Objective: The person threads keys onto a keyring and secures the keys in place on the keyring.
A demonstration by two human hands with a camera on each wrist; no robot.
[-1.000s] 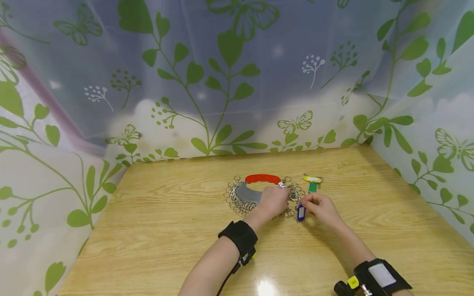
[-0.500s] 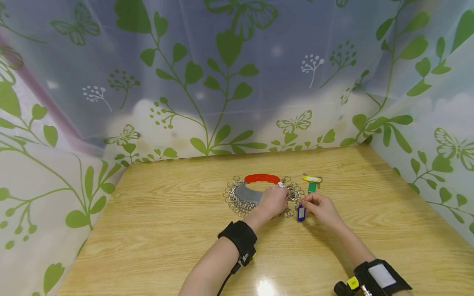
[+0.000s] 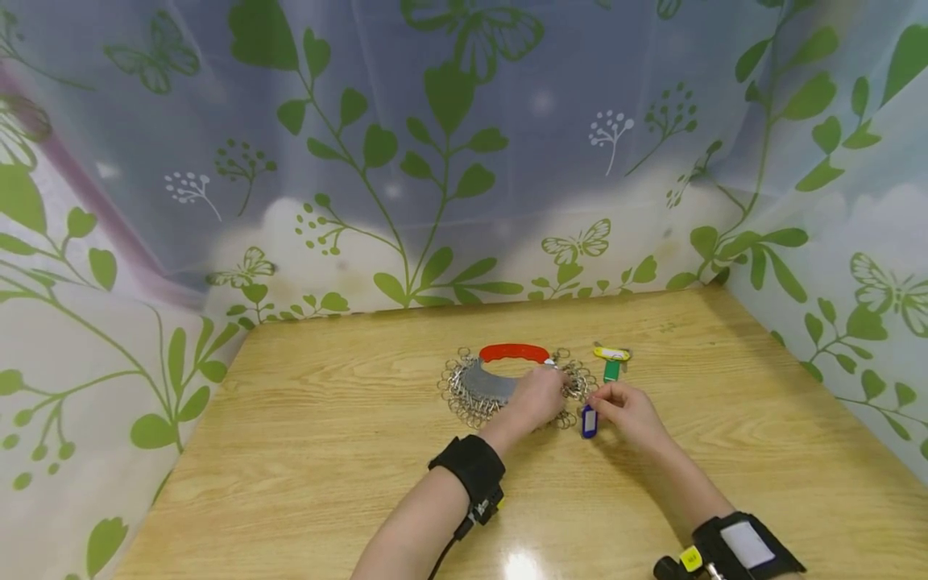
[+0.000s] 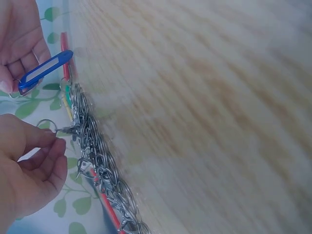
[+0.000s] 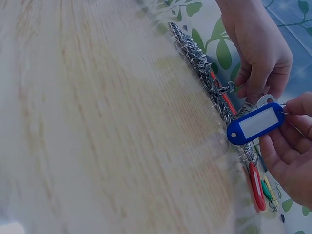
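Note:
A large key carrier with a red handle [image 3: 513,352] and a grey curved plate [image 3: 487,381] lies on the table, fringed with metal key rings [image 4: 100,146]. My left hand [image 3: 536,395] is at its right end. Between thumb and fingertips it pinches a small metal clasp with a split ring [image 4: 47,121], raised from the row. My right hand [image 3: 632,411] pinches the wire ring of a blue key tag [image 5: 255,124]. The tag has a white label and hangs beside the carrier, with a key [image 5: 265,100] partly hidden behind it.
Beyond my right hand lie a yellow key tag [image 3: 612,353] and a green key tag [image 3: 612,370]. In the right wrist view a red key tag [image 5: 257,186] lies near them. Patterned curtains [image 3: 449,161] surround the wooden table [image 3: 326,451] at the back and sides.

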